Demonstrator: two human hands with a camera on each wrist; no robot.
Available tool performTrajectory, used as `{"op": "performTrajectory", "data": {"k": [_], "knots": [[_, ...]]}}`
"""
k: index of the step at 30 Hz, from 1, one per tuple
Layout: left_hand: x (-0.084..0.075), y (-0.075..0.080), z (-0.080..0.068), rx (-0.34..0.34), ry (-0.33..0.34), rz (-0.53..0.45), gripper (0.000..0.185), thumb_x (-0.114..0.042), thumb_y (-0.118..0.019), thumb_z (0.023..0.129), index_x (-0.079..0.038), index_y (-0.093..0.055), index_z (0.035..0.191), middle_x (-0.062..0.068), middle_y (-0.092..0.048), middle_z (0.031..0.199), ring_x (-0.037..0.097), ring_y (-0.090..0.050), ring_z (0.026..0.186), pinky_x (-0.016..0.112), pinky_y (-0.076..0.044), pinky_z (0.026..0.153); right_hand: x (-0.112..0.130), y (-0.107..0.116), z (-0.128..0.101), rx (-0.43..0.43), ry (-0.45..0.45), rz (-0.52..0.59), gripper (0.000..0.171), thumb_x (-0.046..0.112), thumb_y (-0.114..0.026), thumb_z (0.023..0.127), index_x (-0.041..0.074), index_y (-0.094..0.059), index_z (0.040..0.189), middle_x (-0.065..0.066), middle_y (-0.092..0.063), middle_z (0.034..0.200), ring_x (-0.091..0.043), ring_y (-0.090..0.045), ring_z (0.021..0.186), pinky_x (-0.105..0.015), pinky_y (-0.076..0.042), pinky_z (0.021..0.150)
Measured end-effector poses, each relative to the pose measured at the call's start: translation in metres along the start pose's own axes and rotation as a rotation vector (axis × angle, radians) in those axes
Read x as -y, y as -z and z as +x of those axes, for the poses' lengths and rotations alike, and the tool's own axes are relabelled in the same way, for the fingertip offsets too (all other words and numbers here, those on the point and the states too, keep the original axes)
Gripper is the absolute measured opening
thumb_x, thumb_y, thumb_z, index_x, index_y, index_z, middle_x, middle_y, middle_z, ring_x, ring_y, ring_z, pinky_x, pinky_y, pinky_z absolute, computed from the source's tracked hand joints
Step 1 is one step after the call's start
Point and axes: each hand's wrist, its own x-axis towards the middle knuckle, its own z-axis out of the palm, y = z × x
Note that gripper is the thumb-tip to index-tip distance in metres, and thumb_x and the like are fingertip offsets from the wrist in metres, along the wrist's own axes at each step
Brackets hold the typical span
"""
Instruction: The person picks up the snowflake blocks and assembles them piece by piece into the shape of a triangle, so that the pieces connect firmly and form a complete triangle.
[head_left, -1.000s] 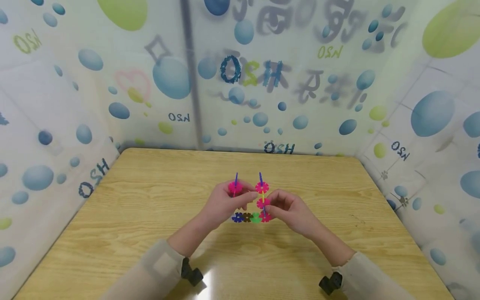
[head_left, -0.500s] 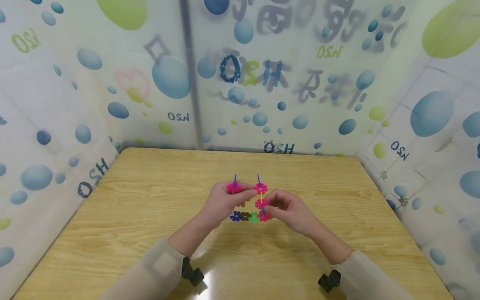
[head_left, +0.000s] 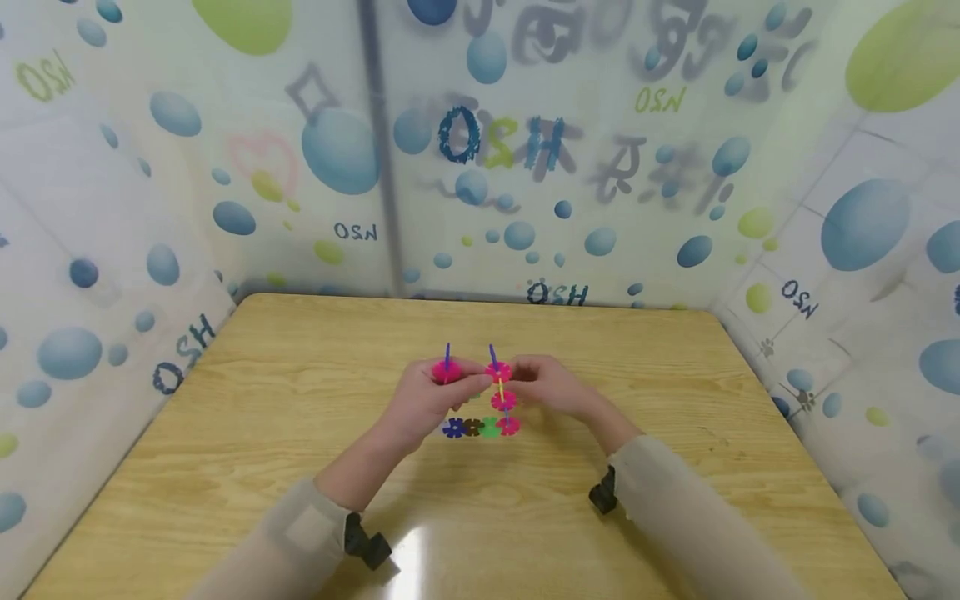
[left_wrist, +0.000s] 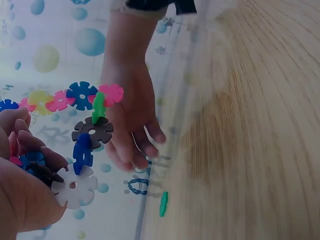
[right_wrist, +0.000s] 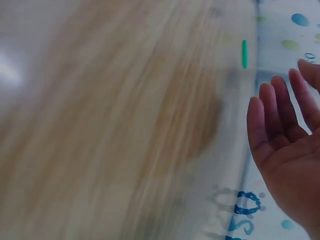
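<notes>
Interlocking snowflake discs form a frame-like chain, with pink discs (head_left: 503, 401) down its right side and a white disc (left_wrist: 75, 186) at one corner. A dark blue disc (head_left: 454, 427), a brown disc (head_left: 472, 427) and a green disc (head_left: 491, 427) line its lower edge. My left hand (head_left: 423, 402) grips the chain's left side, its fingers curled round blue and dark discs that they partly hide. Beside the upper right pink disc is my right hand (head_left: 551, 385). Its fingers (right_wrist: 271, 112) look loosely extended in the right wrist view, and nothing shows in its palm.
A single green piece (left_wrist: 163, 204) lies on the wooden table (head_left: 300, 350), near an edge in both wrist views. Patterned curtains (head_left: 525, 200) surround the table at the back and sides. Black wrist cameras (head_left: 602, 492) sit on both sleeves.
My right hand has let go of the chain's lower right discs and moved up and left. The chain, in my left hand, has shifted slightly left.
</notes>
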Motion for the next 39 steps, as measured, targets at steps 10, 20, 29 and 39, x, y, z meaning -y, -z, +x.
{"op": "performTrajectory", "data": {"k": [10, 20, 29, 39], "knots": [[0.0, 0.0, 0.001, 0.009, -0.01, -0.004, 0.02, -0.028, -0.084, 0.099, -0.014, -0.087, 0.114, 0.004, -0.083, 0.108, 0.02, -0.061, 0.086, 0.028, -0.053, 0.075, -0.016, -0.018, 0.061, 0.06, 0.085, -0.325, 0.023, 0.041, -0.07, 0.106, 0.023, -0.076, 0.119, 0.004, -0.077, 0.115, -0.024, -0.07, 0.117, -0.051, -0.055, 0.11], [0.001, -0.01, 0.0, 0.021, 0.022, 0.068, 0.02, -0.033, -0.086, 0.098, -0.018, -0.087, 0.111, -0.001, -0.082, 0.098, 0.02, -0.065, 0.09, 0.03, -0.053, 0.076, 0.011, 0.008, 0.001, -0.178, 0.036, -0.062, 0.023, 0.018, -0.067, 0.111, 0.009, -0.076, 0.13, -0.013, -0.077, 0.119, -0.024, -0.071, 0.103, -0.046, -0.063, 0.097], [0.002, -0.03, -0.002, 0.083, 0.008, 0.147, 0.019, -0.037, -0.084, 0.099, -0.021, -0.087, 0.108, 0.001, -0.065, 0.064, 0.019, -0.048, 0.065, 0.027, -0.042, 0.061, 0.068, 0.032, -0.061, -0.324, 0.318, 0.088, 0.028, 0.016, -0.074, 0.106, 0.01, -0.075, 0.134, -0.003, -0.076, 0.102, -0.016, -0.072, 0.087, -0.027, -0.061, 0.079], [-0.001, -0.038, -0.003, 0.101, 0.006, 0.123, 0.015, -0.033, -0.083, 0.1, -0.02, -0.087, 0.107, 0.006, -0.067, 0.064, 0.017, -0.044, 0.058, 0.025, -0.039, 0.058, 0.088, 0.017, -0.069, -0.287, 0.462, 0.069, 0.017, 0.004, -0.077, 0.102, 0.007, -0.078, 0.118, -0.006, -0.078, 0.107, -0.015, -0.073, 0.087, -0.028, -0.061, 0.075]]}}
